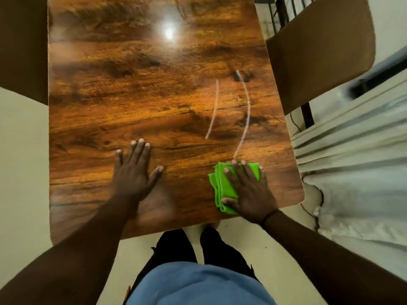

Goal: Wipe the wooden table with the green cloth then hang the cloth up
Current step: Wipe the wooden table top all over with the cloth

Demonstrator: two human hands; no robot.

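Observation:
The glossy wooden table fills the middle of the head view. A folded green cloth lies near the table's front right corner. My right hand presses flat on the cloth with straight fingers, covering most of it. My left hand rests flat on the bare wood to the left, fingers spread. Two pale wet streaks run from the cloth toward the far side of the table.
A brown chair stands against the table's right edge, and another brown chair sits at the left edge. White curtains hang at the right. My legs and the pale floor are below the table's front edge.

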